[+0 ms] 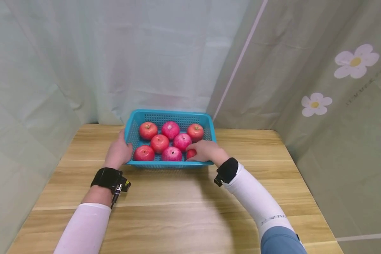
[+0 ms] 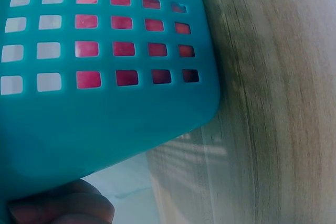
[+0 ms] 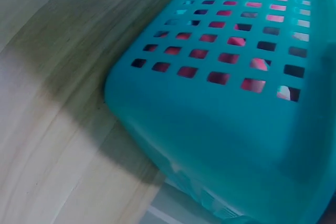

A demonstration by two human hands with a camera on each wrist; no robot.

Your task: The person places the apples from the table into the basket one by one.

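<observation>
A blue plastic basket [image 1: 165,163] with perforated walls stands at the back of the table, holding several red and pink apples [image 1: 159,143]. At its left end my left hand [image 1: 118,152] grips the rim, thumb over the inner side. In the left wrist view, curled fingers [image 2: 68,205] show below the basket wall [image 2: 126,116]. My right hand [image 1: 206,151] reaches over the front right corner, its fingers around a red apple [image 1: 191,153] that it mostly covers. The right wrist view shows the basket's outer corner [image 3: 184,111]; the right fingers are hidden there.
The wooden table [image 1: 177,208] extends in front of the basket and to both sides. A pale curtain [image 1: 165,63] hangs right behind the basket, and a flower-printed curtain [image 1: 317,81] hangs along the right side.
</observation>
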